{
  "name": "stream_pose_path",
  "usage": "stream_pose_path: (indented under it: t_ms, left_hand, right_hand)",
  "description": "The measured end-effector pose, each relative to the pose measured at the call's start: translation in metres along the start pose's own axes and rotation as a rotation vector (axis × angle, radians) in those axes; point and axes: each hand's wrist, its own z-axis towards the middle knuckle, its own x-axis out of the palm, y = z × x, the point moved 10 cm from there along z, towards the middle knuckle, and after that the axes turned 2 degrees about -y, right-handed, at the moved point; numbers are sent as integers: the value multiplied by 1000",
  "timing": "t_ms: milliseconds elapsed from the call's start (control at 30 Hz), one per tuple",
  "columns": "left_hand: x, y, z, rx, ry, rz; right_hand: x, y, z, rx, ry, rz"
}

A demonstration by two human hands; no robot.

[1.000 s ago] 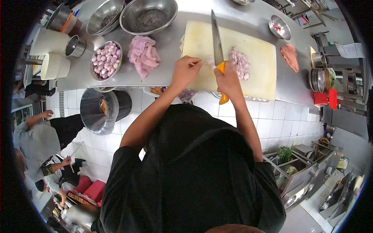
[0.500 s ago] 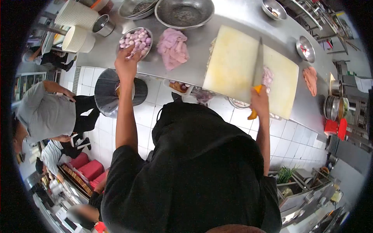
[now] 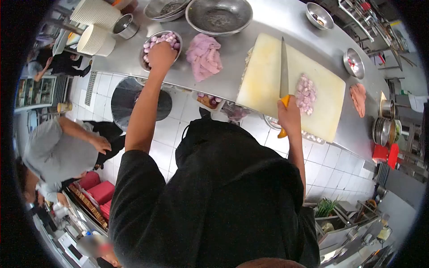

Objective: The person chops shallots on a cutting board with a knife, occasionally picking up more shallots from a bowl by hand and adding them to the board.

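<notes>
My left hand [image 3: 161, 57] reaches into a steel bowl [image 3: 178, 41] of small peeled shallots [image 3: 154, 41], knuckles up. Its fingers point down among the shallots and are hidden behind the back of the hand. In my right hand [image 3: 289, 115] is the yellow handle of a kitchen knife [image 3: 284, 67]. The blade lies over the white cutting board [image 3: 261, 76], its tip toward the far edge. Just right of the knife, a pile of chopped shallots [image 3: 306, 94] rests on the board, apart from the blade.
A crumpled pink cloth [image 3: 204, 57] lies between bowl and board. Large steel bowls [image 3: 219, 15] stand behind it. Right of the board are a small bowl [image 3: 354, 63] and an orange cloth [image 3: 358, 99]. A lined bin [image 3: 123, 105] stands below; a person in grey [image 3: 60, 147] is at left.
My left hand has gone deeper into the shallot bowl. The knife has shifted left, off the chopped pile, which now shows fully. The person in grey has moved an arm.
</notes>
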Motion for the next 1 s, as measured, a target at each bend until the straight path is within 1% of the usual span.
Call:
stream_pose_path:
  t_ms: [33,100,133,167,233,300,333,400,467,500,567,633,767,867,967,1000]
  left_hand:
    - [-10,-5,-2,3,-68,-15]
    - [-33,-13,-14,11,-202,-49]
    - [-41,-19,-16,72,-284,-34]
    - [-39,-13,-17,40,-234,-77]
    - [-57,-14,-23,-14,-133,-160]
    - [-84,-31,-31,6,-202,-422]
    - [-91,-39,-38,3,-230,-557]
    - [-101,-96,-63,229,-254,-706]
    - [-90,-166,-100,470,-202,-772]
    - [-81,-199,-115,467,-75,-702]
    - [-42,-246,-132,570,-64,-928]
    - [-19,-278,-137,586,-18,-933]
    - [3,-301,-140,644,19,-968]
    - [1,-295,-145,666,11,-1086]
    - [7,-289,-145,605,-20,-1196]
    - [6,-289,-146,599,-19,-1184]
  right_hand:
    - [0,0,-1,23,2,2]
    - [-1,0,-2,-13,-3,0]
    - [-2,3,-3,-26,-7,-4]
    - [-3,5,-5,-39,-12,-7]
    - [-5,5,-7,-67,-39,-15]
    - [-7,8,-9,-95,-63,-18]
    - [-5,6,-9,-55,-43,-11]
    - [-4,8,-9,-57,-58,-27]
    - [-3,13,-8,-51,-44,-6]
    - [-2,19,-8,-61,-35,-11]
    - [0,29,-9,-71,-21,-19]
    - [3,36,-8,-98,-11,-33]
    - [5,46,-8,-123,21,-58]
    - [9,44,-9,-76,83,-82]
    - [6,49,-12,-48,125,-80]
    - [5,51,-13,-35,132,-94]
